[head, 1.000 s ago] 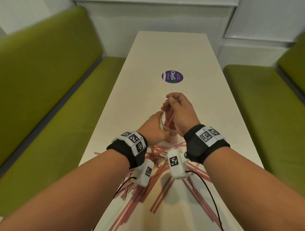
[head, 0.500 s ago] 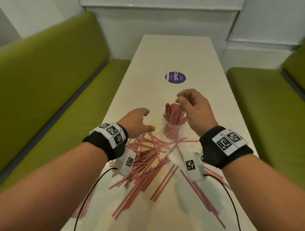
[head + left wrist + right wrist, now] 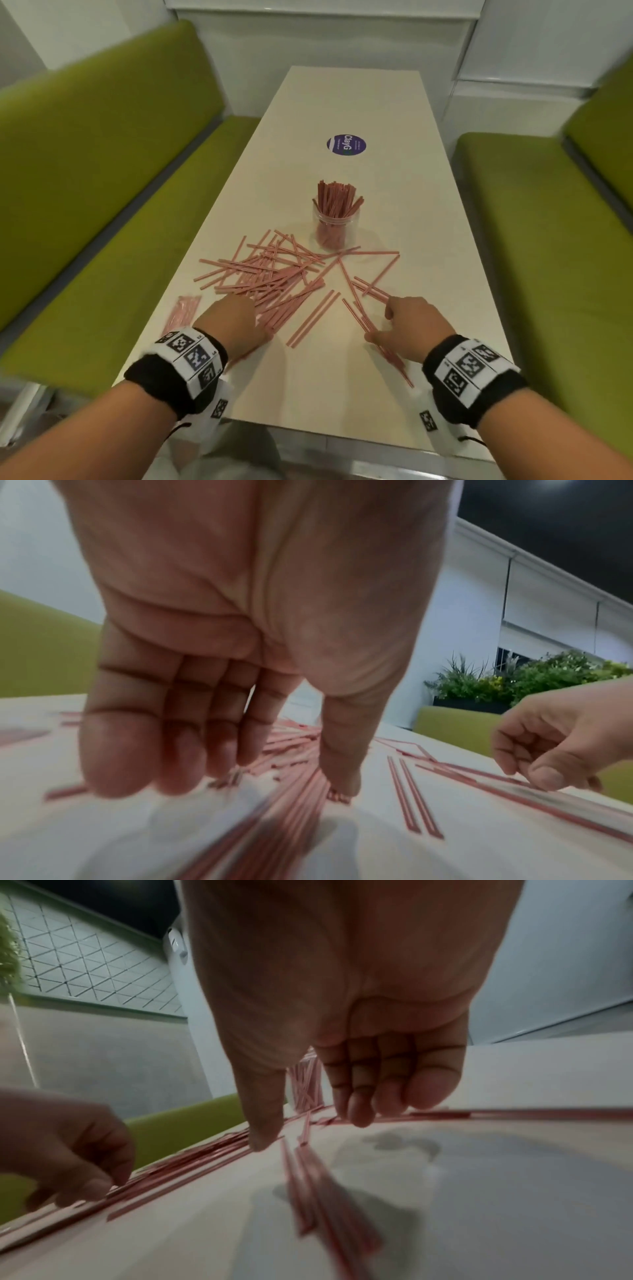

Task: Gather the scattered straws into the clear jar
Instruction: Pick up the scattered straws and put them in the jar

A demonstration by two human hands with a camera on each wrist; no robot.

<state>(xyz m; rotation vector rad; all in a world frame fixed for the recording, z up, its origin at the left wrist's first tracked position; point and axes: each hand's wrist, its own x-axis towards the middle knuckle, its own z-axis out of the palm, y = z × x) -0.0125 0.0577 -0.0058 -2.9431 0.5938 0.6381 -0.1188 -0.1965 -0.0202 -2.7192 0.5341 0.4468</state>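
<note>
Straws (image 3: 274, 277) lie scattered across the table (image 3: 342, 387) in front of the clear jar (image 3: 335, 224) — it's already stuffed with some. Our left hand (image 3: 233, 325) and right hand (image 3: 411, 325) are both down on the piles, fingers loosely bent, nothing gripped yet.

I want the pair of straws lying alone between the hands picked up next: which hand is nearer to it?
Left. The left hand sits just beside the pair of straws; the right hand lies farther off.
</note>
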